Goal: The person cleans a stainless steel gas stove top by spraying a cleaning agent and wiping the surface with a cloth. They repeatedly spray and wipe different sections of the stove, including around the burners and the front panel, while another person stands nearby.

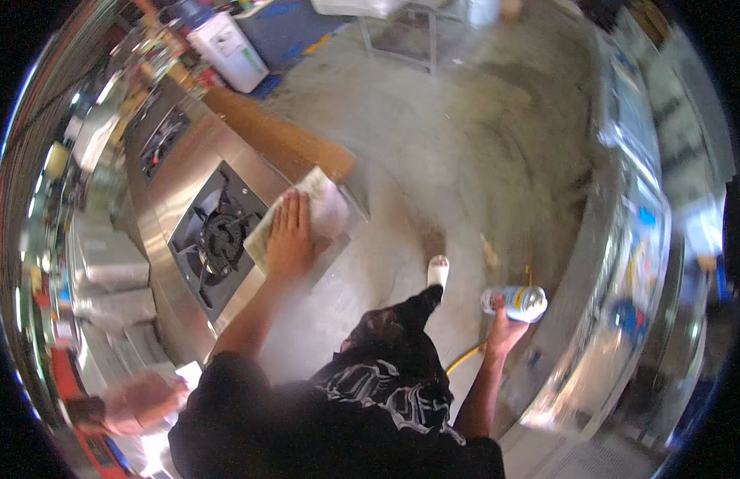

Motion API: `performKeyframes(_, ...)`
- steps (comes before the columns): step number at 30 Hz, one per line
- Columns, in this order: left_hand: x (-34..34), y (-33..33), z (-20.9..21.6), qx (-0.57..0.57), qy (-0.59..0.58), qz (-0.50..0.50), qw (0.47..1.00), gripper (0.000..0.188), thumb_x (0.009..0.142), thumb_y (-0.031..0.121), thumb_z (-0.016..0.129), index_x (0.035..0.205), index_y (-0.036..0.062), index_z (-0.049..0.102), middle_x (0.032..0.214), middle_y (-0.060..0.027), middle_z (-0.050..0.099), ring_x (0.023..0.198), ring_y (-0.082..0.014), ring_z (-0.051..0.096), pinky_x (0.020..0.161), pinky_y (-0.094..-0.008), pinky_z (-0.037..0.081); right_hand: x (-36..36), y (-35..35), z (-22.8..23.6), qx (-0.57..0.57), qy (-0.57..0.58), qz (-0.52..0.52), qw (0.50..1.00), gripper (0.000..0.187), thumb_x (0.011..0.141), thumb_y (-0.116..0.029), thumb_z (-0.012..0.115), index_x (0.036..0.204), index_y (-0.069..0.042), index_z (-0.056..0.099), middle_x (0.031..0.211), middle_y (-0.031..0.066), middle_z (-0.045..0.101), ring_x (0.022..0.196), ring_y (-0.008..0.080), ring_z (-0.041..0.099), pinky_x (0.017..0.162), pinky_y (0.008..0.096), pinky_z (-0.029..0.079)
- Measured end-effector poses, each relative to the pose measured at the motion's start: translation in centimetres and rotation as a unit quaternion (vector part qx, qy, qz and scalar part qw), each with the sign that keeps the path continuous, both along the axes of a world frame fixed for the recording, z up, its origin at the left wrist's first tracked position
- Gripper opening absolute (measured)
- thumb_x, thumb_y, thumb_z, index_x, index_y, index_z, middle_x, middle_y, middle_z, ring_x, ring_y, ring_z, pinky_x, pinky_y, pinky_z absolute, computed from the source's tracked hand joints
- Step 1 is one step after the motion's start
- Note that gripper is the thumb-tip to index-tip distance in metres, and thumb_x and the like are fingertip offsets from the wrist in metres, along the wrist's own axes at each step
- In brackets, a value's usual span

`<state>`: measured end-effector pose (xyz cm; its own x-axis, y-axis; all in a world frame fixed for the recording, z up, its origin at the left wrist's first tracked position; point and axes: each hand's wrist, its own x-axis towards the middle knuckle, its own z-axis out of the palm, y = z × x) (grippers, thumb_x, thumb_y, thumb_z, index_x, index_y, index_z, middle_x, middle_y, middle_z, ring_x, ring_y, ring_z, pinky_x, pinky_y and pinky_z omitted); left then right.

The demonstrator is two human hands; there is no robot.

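Note:
My left hand (292, 235) lies flat on a pale, crumpled cloth (328, 203), fingers stretched out, at the right edge of a stainless steel stove counter (254, 169). Just left of the cloth is a black gas burner (220, 239) with a dark pan support. Out to the right, my right hand (506, 329) is wrapped round a light blue and white aerosol can (514, 303), tilted onto its side with its silver end pointing right. The can is apart from the counter. Part of the cloth is hidden under my left hand.
A second burner (164, 144) sits farther along the counter. Plastic-wrapped metal units (617, 311) line the right side. At lower left another person's arm (138, 403) holds something white. A yellow hose (464, 358) runs along the concrete floor; a water dispenser (230, 52) stands far left.

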<state>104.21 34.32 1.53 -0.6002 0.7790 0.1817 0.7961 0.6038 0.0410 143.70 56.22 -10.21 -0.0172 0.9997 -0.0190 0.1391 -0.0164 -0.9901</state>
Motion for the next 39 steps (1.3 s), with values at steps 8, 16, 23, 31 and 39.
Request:
performKeyframes(8, -0.5, 3.8, 1.1, 0.029, -0.066, 0.125, 0.989, 0.098, 0.095, 0.063, 0.057, 0.153, -0.0120, 0.032, 0.163, -0.0334, 0.026, 0.155, -0.0448, 0.022, 0.127, -0.0533, 0.018, -12.7, 14.8, -1.8, -0.010, 0.016, 0.147, 0.989, 0.061, 0.086, -0.009, 0.083, 0.136, 0.008, 0.052, 0.119, 0.0163, 0.070, 0.104, 0.0261, 0.069, 0.096, 0.0405, 0.055)
performKeyframes(16, -4.9, 6.3, 1.3, -0.009, -0.105, 0.288, 0.952, 0.091, 0.100, 0.050, 0.054, 0.158, -0.0115, 0.019, 0.167, -0.0327, 0.014, 0.158, -0.0435, 0.011, 0.129, -0.0492, 0.012, -28.5, 27.7, -1.1, 0.011, -0.019, 0.375, 0.927, 0.062, 0.087, -0.008, 0.084, 0.136, 0.008, 0.052, 0.122, 0.0206, 0.069, 0.107, 0.0291, 0.070, 0.092, 0.0420, 0.060)
performKeyframes(23, -11.7, 8.2, 1.3, -0.014, -0.098, 0.402, 0.910, 0.091, 0.094, 0.037, 0.063, 0.159, -0.0091, 0.019, 0.168, -0.0301, 0.013, 0.158, -0.0417, 0.014, 0.129, -0.0477, 0.013, -41.7, 32.9, -1.4, -0.013, -0.075, 0.470, 0.879, 0.056, 0.085, -0.004, 0.084, 0.131, 0.008, 0.055, 0.121, 0.0189, 0.069, 0.109, 0.0292, 0.069, 0.097, 0.0421, 0.056)
performKeyframes(31, -20.9, 9.5, 1.3, -0.092, -0.083, 0.504, 0.855, 0.086, 0.086, 0.012, 0.060, 0.159, -0.0076, 0.018, 0.168, -0.0283, 0.016, 0.157, -0.0405, 0.016, 0.130, -0.0461, 0.016, -58.1, 40.0, -0.3, -0.045, -0.033, 0.592, 0.804, 0.060, 0.081, -0.003, 0.086, 0.131, 0.006, 0.054, 0.121, 0.0153, 0.068, 0.108, 0.0269, 0.068, 0.100, 0.0422, 0.054)
performKeyframes(39, -31.3, 10.0, 2.1, -0.058, -0.092, 0.557, 0.824, 0.074, 0.095, 0.010, 0.052, 0.159, -0.0068, 0.021, 0.169, -0.0242, 0.018, 0.158, -0.0350, 0.016, 0.131, -0.0441, 0.015, -78.7, 41.8, 0.8, -0.042, -0.044, 0.701, 0.711, 0.066, 0.074, -0.014, 0.093, 0.127, 0.003, 0.057, 0.119, 0.0141, 0.068, 0.108, 0.0248, 0.069, 0.097, 0.0404, 0.055)
